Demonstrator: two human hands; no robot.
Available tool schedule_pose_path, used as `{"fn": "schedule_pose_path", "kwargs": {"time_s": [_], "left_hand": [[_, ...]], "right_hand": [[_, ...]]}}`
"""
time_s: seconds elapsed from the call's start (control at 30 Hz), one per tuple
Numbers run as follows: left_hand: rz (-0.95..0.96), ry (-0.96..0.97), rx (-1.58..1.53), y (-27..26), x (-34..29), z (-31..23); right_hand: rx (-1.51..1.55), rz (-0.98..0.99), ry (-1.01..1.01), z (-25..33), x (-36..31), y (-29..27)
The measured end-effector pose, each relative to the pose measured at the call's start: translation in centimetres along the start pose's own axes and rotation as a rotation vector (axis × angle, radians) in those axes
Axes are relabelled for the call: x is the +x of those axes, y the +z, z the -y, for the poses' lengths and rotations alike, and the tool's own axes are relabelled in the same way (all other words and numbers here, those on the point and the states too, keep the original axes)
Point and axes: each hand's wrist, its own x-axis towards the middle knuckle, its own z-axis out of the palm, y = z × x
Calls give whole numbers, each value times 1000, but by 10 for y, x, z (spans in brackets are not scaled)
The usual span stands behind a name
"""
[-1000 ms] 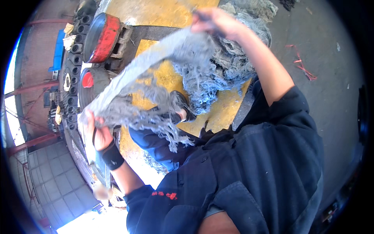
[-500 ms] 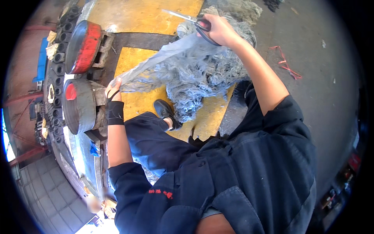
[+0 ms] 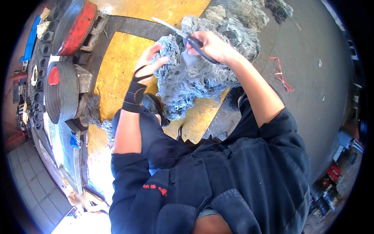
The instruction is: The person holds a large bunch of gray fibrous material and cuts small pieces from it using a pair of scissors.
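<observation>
My right hand (image 3: 210, 46) is closed round a pair of scissors (image 3: 183, 34) with black handles, their metal blades pointing to the far left. Beneath it lies a big heap of tangled grey-blue fibre (image 3: 194, 76), stringy and frayed, between my feet. My left hand (image 3: 147, 66), with a black wrist wrap (image 3: 133, 95), hovers at the heap's left edge. Its thumb and fingers are apart, and I see nothing held in it. Whether its fingertips touch the fibre is hard to tell.
Yellow sheets (image 3: 117, 66) lie under the heap on the dark floor. At left stand a red-and-black drum (image 3: 80, 29) and a dark round drum (image 3: 64, 91) on blocks. Paler fibre (image 3: 249, 13) sits at the far side. A red strap (image 3: 281, 76) lies to the right.
The pale strip stretched between my hands no longer spans the gap. My left hand has moved right to the heap and its fingers have spread; the right hand with the scissors came slightly nearer.
</observation>
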Motion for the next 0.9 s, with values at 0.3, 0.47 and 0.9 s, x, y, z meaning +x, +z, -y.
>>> {"fn": "schedule_pose_path", "kwargs": {"time_s": [0.3,0.47,0.9], "left_hand": [[380,-447,-191,27,1,-27],[277,-358,-236,11,-4,-16],[108,-438,-385,-30,-17,-19]], "right_hand": [[-86,-64,-16,-6,10,16],[-199,-280,-6,-11,5,6],[165,391,502,-24,-63,65]]}}
